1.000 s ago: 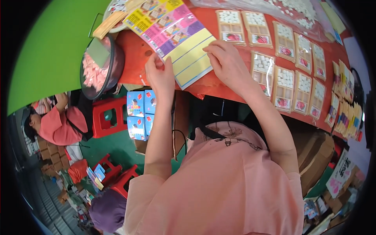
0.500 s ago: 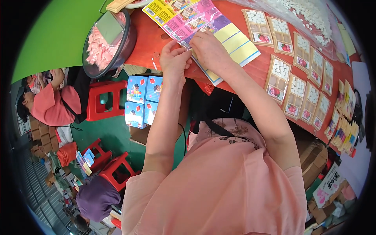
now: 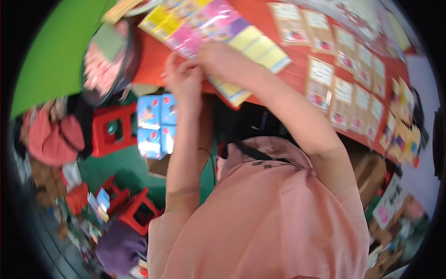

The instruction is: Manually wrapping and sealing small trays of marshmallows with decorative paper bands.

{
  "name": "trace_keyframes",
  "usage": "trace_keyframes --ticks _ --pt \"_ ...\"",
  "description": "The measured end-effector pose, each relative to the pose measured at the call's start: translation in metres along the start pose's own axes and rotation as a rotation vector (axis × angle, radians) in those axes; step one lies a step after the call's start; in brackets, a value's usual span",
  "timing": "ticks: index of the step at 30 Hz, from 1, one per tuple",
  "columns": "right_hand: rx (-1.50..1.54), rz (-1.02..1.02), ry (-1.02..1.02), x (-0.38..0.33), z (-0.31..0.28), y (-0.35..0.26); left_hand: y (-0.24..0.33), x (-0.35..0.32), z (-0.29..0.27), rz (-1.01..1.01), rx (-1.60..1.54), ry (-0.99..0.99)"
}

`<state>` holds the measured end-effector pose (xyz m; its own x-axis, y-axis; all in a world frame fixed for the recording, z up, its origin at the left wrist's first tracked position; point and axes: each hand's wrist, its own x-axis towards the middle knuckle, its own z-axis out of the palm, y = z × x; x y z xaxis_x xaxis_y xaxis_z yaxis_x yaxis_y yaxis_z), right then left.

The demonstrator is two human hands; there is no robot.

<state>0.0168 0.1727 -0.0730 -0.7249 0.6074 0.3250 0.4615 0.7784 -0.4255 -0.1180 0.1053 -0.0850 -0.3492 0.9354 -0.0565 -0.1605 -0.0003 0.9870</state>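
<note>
A sheet of coloured stickers (image 3: 179, 21) in yellow, pink and purple lies on the red table, its right part showing pale yellow strips. At its near edge my left hand (image 3: 184, 76) is raised with fingers bent and drawn together. My right hand (image 3: 219, 58) reaches over the sheet, its fingertips meeting those of the left. Both hands are blurred, and anything pinched between the fingers cannot be made out. Wooden trays (image 3: 319, 83) with white pieces and a strawberry picture stand in rows to the right.
A dark basin (image 3: 134, 58) of pink packets stands at the left table edge. Blue boxes (image 3: 149, 114) sit below the table, near red stools (image 3: 104, 132). A clear bag of white pieces (image 3: 353, 16) lies at the far right. A person in a pink top (image 3: 55, 137) is at left.
The whole view has shifted, so the table and sheet sit further left and higher. My hands have come closer together at the sheet's near edge, and the picture is blurrier.
</note>
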Motion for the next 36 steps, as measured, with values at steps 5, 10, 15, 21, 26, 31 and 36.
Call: trace_keyframes --ticks 5,10,15,21,26,31,36 --pt "0.211 0.07 0.109 0.009 0.009 -0.003 -0.013 0.008 -0.019 0.073 0.127 0.038" --pt "0.127 0.134 0.055 0.005 0.004 -0.008 -0.018 0.013 -0.019 0.026 0.108 0.036" --pt "0.134 0.185 0.09 0.007 0.009 -0.009 -0.021 0.011 -0.015 0.052 0.108 0.017" --pt "0.239 0.236 0.045 0.012 0.007 -0.009 -0.018 0.009 -0.018 0.035 0.134 0.054" --pt "0.258 0.163 -0.01 0.018 0.004 -0.008 -0.016 0.005 -0.018 0.093 0.117 0.057" --pt "0.303 0.1 0.003 0.019 0.011 -0.003 -0.028 0.008 -0.019 0.256 0.256 0.096" --pt "0.101 0.088 -0.035 0.012 0.013 0.012 -0.019 0.002 0.0 0.12 0.087 0.076"
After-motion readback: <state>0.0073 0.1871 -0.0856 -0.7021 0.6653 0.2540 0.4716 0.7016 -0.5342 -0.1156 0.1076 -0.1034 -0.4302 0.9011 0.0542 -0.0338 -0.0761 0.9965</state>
